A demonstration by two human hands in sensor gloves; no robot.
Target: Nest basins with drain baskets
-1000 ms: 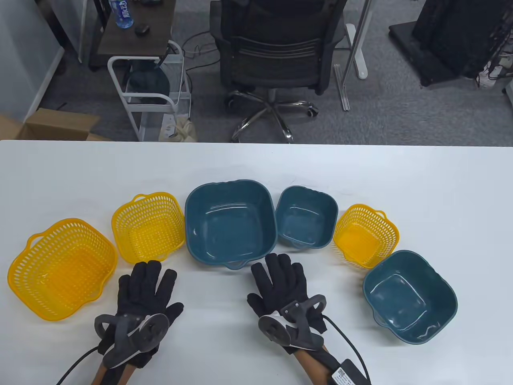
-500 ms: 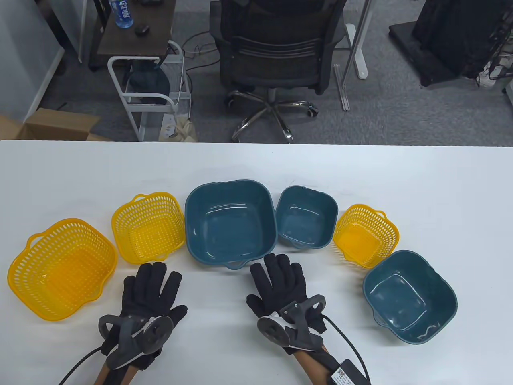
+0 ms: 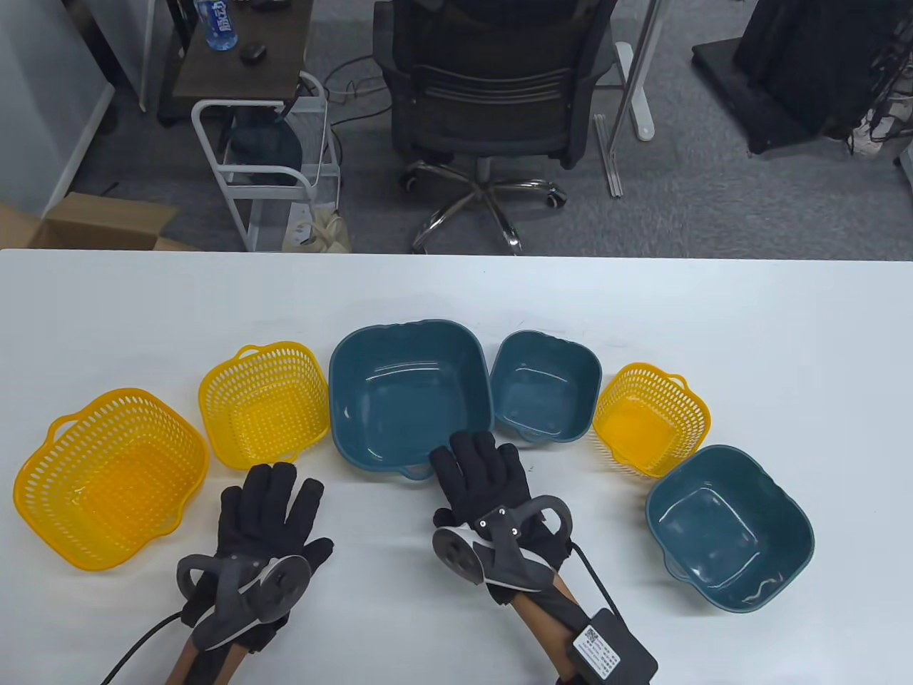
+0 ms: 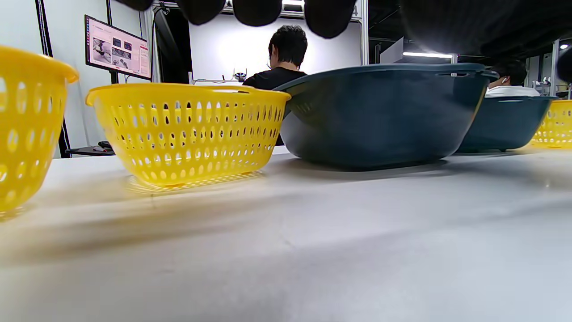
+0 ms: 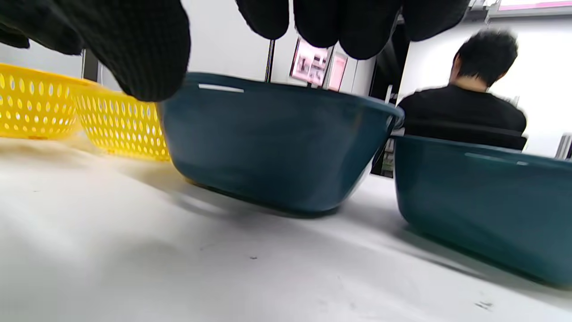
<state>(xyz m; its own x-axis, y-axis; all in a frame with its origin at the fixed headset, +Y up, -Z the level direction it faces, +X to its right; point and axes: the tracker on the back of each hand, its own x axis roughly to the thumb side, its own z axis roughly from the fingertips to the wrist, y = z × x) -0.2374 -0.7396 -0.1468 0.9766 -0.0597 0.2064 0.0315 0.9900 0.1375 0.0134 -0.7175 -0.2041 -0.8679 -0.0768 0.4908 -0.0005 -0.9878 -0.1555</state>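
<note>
White table (image 3: 642, 300) fills the near half of the scene, with an office chair (image 3: 492, 85) on grey carpet beyond its far edge. Six task pieces lie in a loose row. From the left: the large yellow basket (image 3: 110, 474), the medium yellow basket (image 3: 262, 403), the large blue basin (image 3: 410, 392), the small blue basin (image 3: 548, 385), the small yellow basket (image 3: 650, 417), and, nearer and to the right, the medium blue basin (image 3: 729, 526). None is nested.

The left hand (image 3: 264, 521) lies with fingers spread, holding nothing, its fingertips just short of the medium yellow basket. The right hand (image 3: 485, 489) is also open and empty. Its fingertips reach the near rim of the large blue basin beside the rim handle; whether they touch it, I cannot tell. In the right wrist view the fingers (image 5: 134, 49) hang spread in front of that basin's wall.
</note>
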